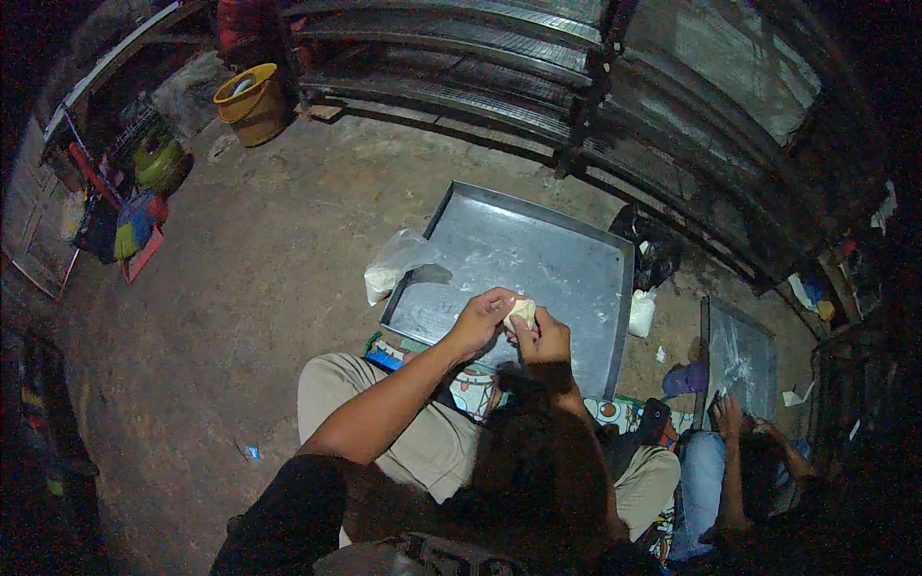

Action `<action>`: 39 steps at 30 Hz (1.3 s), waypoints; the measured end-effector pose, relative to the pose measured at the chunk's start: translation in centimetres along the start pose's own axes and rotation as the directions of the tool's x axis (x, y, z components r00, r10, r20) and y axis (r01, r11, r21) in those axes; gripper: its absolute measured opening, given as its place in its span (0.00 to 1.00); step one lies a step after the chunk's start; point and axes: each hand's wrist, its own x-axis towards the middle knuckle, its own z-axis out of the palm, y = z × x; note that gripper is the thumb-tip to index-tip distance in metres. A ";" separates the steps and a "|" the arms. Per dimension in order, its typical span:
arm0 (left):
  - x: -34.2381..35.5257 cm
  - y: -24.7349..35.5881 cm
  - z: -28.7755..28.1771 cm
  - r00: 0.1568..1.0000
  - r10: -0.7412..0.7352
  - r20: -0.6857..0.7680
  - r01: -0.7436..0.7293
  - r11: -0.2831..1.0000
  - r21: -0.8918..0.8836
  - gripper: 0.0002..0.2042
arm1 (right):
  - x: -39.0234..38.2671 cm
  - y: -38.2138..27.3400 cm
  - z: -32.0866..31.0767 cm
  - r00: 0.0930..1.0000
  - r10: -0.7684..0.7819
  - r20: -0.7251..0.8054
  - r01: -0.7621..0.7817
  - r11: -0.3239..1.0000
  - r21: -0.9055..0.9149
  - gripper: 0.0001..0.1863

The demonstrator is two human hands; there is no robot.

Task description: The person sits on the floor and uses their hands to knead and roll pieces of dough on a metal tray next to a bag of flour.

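Note:
Between my two hands is a small pale lump of dough [521, 313], held above the near part of a large metal tray [519, 248]. My left hand [483, 319] pinches it from the left side, fingers bent around it. From the right, my right hand [545, 340] closes on the same lump with thumb and fingers. White powder is smeared over the tray's bottom. A clear plastic bag of white powder [386, 274] leans at the tray's left edge.
To the right, another person's hand [730, 418] rests at a second floured tray [744, 350]. A white bag [642, 313] and a black bag [658, 254] lie beside my tray. Dark metal racks [461, 58] stand beyond; a yellow bucket [253, 106] is far left.

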 end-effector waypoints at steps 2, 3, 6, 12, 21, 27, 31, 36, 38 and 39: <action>0.0 -0.4 -0.2 1.000 0.007 -0.021 -0.006 0.999 0.047 0.10 | -0.1 -0.1 -0.1 0.999 -0.030 -0.044 0.024 0.992 -0.123 0.15; -0.1 -0.6 -0.3 0.999 0.011 -0.032 -0.009 0.997 0.071 0.10 | -0.1 -0.1 0.0 0.997 -0.036 -0.061 0.029 0.993 -0.114 0.15; 0.0 -1.2 -0.5 0.996 0.079 -0.049 -0.069 0.980 0.186 0.09 | -0.3 0.2 0.5 0.990 -0.056 -0.126 0.032 0.983 -0.183 0.15; 0.7 -2.1 -0.2 0.991 0.114 -0.074 -0.098 0.975 0.200 0.11 | 0.7 2.1 2.0 0.981 -0.073 -0.179 0.030 0.973 -0.228 0.15; 1.0 -0.4 -0.6 0.951 -0.172 -0.258 0.105 0.961 -0.255 0.15 | 0.1 3.7 4.5 0.999 -0.030 0.044 0.019 0.971 0.237 0.26; 0.8 -0.2 -1.5 0.937 -0.230 -0.262 0.134 0.931 -0.338 0.17 | -0.2 -0.7 2.6 0.997 -0.035 -0.071 0.027 0.993 -0.116 0.35; 0.2 1.8 -0.4 0.939 -0.249 -0.237 0.193 0.953 -0.235 0.17 | -0.7 -1.6 2.1 0.968 -0.209 -0.139 0.183 0.967 -0.177 0.39; -0.1 2.3 -0.3 0.933 -0.305 -0.193 0.271 0.945 -0.186 0.23 | -0.8 -2.0 2.5 0.958 -0.280 -0.068 0.279 0.960 -0.030 0.38; 0.0 2.2 -0.7 0.944 -0.304 -0.126 0.297 0.952 -0.072 0.28 | -0.8 -2.1 2.5 0.967 -0.251 -0.051 0.249 0.968 -0.028 0.38; 0.1 2.1 -0.8 0.958 -0.275 -0.088 0.266 0.959 -0.101 0.28 | -0.8 -2.1 2.5 0.971 -0.236 -0.043 0.235 0.972 -0.028 0.38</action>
